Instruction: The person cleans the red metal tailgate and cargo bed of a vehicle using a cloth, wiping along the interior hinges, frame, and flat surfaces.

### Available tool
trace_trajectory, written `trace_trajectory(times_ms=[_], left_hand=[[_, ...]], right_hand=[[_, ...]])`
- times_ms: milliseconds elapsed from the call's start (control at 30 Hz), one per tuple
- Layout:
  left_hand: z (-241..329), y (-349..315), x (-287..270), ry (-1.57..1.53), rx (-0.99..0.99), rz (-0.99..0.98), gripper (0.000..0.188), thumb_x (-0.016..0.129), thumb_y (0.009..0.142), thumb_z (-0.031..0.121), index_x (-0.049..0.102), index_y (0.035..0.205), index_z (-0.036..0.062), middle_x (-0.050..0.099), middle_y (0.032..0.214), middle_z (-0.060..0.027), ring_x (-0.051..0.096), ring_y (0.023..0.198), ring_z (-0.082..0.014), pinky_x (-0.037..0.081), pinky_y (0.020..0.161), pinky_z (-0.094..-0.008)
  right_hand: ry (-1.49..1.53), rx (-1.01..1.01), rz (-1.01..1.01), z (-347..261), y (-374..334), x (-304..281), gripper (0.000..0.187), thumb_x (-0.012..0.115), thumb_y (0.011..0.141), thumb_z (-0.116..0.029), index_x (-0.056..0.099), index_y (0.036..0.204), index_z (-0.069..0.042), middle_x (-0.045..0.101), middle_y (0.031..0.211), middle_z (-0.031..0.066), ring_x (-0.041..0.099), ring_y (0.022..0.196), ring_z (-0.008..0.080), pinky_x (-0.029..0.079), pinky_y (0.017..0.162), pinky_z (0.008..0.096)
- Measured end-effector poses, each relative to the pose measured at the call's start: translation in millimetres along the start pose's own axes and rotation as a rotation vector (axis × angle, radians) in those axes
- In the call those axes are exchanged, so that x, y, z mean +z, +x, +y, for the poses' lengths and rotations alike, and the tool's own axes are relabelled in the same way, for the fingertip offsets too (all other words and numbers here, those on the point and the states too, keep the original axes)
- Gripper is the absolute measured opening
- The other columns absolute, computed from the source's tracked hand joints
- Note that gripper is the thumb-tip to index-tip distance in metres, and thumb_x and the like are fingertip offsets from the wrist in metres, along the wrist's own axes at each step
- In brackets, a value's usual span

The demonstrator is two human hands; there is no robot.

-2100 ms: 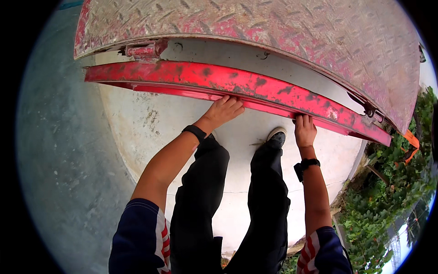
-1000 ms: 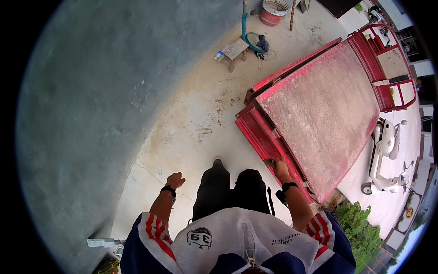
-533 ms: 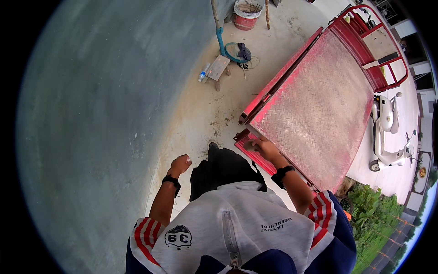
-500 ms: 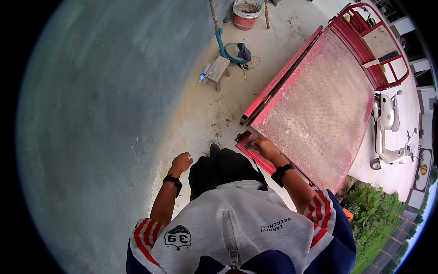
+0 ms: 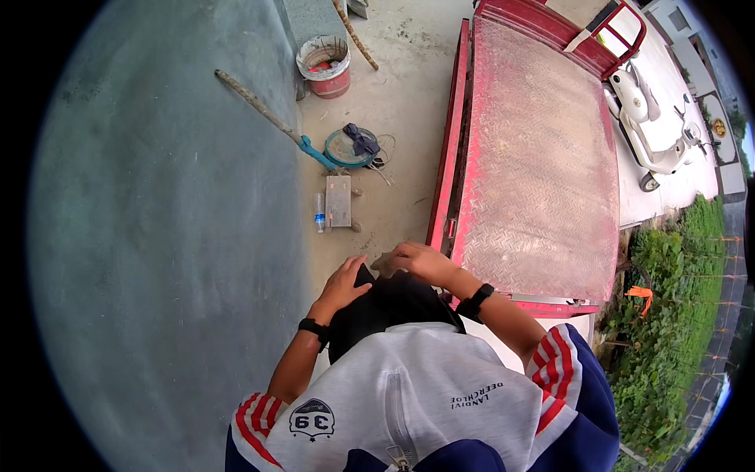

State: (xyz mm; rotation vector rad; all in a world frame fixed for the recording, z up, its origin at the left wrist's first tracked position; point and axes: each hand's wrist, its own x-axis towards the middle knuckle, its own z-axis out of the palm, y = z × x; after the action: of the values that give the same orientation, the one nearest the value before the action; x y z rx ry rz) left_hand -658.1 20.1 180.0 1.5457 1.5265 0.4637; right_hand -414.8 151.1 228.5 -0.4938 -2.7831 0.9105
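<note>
My left hand [image 5: 344, 285] is over the front of my black trousers [image 5: 393, 303], its fingers apart and nothing seen in them. Close beside it, my right hand [image 5: 421, 262] is closed on a small grey-brown thing [image 5: 383, 267], which pokes out past the fingertips toward the left hand; its kind cannot be made out. The right hand's palm is turned away and hidden. To the right of it stands the red cargo bed [image 5: 543, 165] of a vehicle, with a worn tread-plate floor.
Ahead are a small wooden stool [image 5: 338, 197], a plastic bottle [image 5: 319, 212], a round teal-rimmed container [image 5: 346, 149] with dark cloth on it, and a red bucket [image 5: 326, 75]. A stick [image 5: 259, 102] leans at the grey wall [image 5: 173, 236]. A white scooter [image 5: 649, 126] stands at far right.
My right hand has moved left, away from the cargo bed's corner, with the grey-brown thing in it. My left hand has come in toward it. The view has turned and shifted forward.
</note>
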Motion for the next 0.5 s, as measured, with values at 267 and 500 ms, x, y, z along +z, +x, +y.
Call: trace_trajectory(times_ms=[267,500], left_hand=[[31.2,216.3,-104.6,0.009,0.434,-0.188,0.031,0.077,0.077,0.013,0.062,0.102,0.0034,0.063,0.112,-0.0083,0.058,0.108,-0.0306,0.047,0.093,-0.0397],[34.1,410.7,-138.7,-0.237,0.252,-0.202,0.026,0.071,0.081,0.013,0.058,0.101,0.0029,0.066,0.091,-0.0129,0.063,0.083,-0.0267,0.050,0.078,-0.0363]], right_hand=[[0.119,0.267,0.381,54.7,71.9,-93.0,0.033,0.061,0.071,0.008,0.066,0.101,-0.006,0.060,0.103,0.0099,0.061,0.099,0.0310,0.052,0.084,0.0391],[0.177,0.413,0.483,229.0,108.8,-165.4,0.037,0.059,0.071,0.012,0.065,0.102,-0.005,0.060,0.104,0.0113,0.061,0.100,0.0333,0.053,0.085,0.0399]])
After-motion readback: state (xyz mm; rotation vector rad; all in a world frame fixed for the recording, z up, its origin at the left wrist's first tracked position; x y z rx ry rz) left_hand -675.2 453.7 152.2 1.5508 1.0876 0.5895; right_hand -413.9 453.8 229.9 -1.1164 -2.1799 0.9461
